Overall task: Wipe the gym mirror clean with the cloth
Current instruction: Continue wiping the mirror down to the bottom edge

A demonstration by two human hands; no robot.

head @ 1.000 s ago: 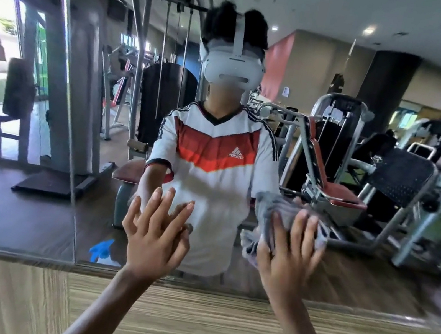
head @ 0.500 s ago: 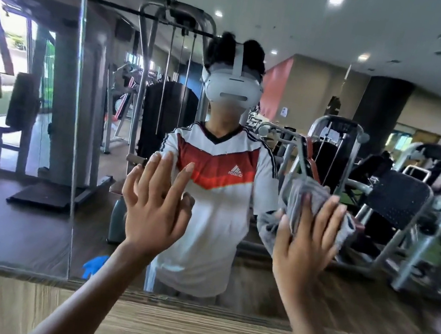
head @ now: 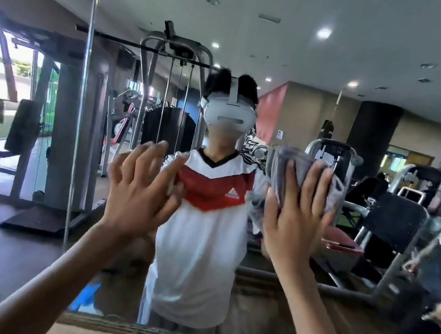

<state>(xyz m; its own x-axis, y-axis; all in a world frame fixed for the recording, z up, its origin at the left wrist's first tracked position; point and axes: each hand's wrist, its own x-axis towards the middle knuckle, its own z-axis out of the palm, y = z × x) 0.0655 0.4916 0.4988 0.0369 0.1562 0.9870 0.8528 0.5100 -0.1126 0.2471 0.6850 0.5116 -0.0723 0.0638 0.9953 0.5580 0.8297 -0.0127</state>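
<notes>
Wiping is in hand, I judge: my right hand (head: 298, 212) presses the grey cloth (head: 281, 168) flat on the mirror (head: 346, 71), right of frame centre — fingers straight. My left hand (head: 139, 194) is spread wide, holding nothing. Next: apply even pressure, sweep overlapping strokes.

The mirror (head: 348, 57) filled nearly the whole frame, upright, its glass reflecting a gym hall. A thin vertical seam ran down its left part, splitting it into panels, and its lower edge crossed the bottom of the frame. The cloth (head: 284, 163) was grey, soft and bunched into folds. It lay flat against the glass right of centre, pressed there under the straight fingers of the right hand (head: 294, 223), its edges sticking out above and beside them.
</notes>
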